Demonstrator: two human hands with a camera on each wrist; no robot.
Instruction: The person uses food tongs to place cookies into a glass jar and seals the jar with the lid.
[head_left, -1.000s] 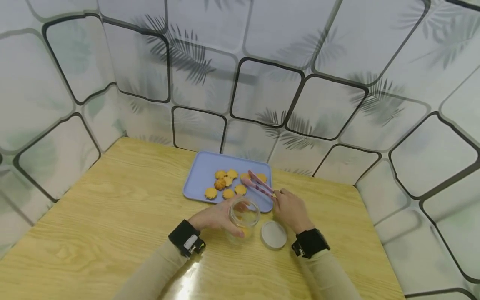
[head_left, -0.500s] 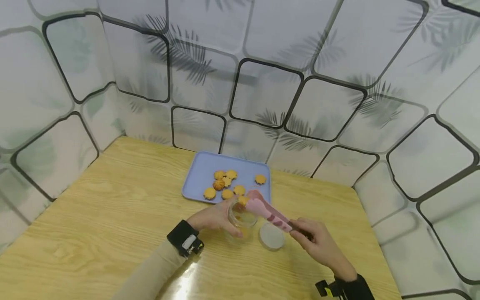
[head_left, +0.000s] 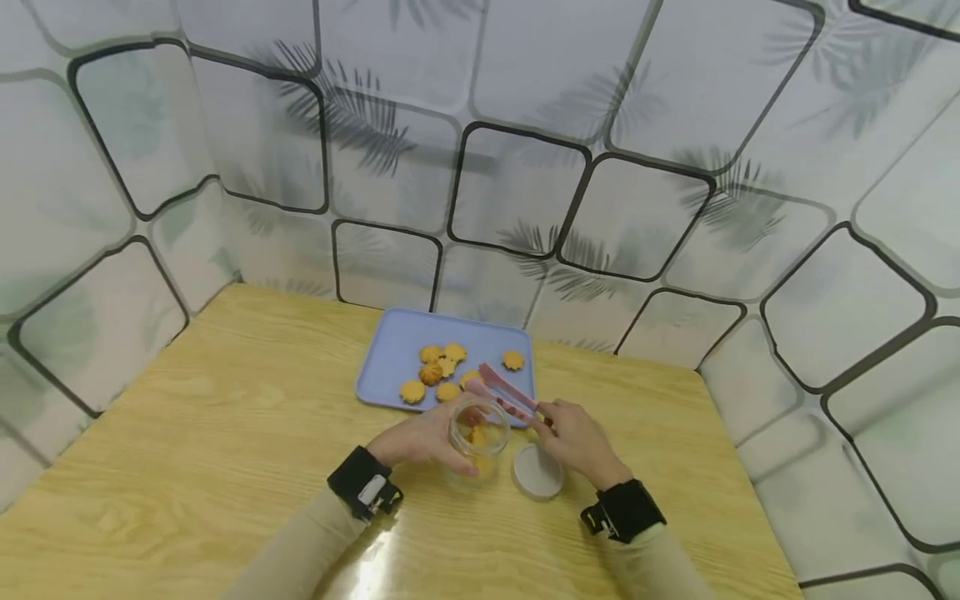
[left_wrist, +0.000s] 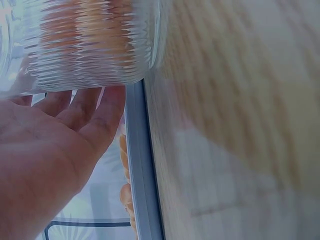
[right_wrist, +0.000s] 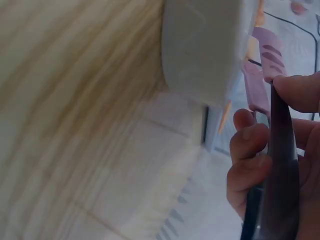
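A clear ribbed glass jar stands on the wooden table, and my left hand grips its side; cookies lie inside it. The left wrist view shows the jar close above my left hand. My right hand holds pink tongs by their handle, the tips reaching over the near edge of the blue tray. In the right wrist view my right hand pinches the tongs. Several yellow cookies lie on the tray.
A white round lid lies on the table just right of the jar, seen close in the right wrist view as the lid. Patterned wall panels enclose the table at the back and sides.
My right hand carried a cookie in the tongs from the tray to the jar mouth, then moved the tongs back toward the tray. A cookie now lies in the jar.
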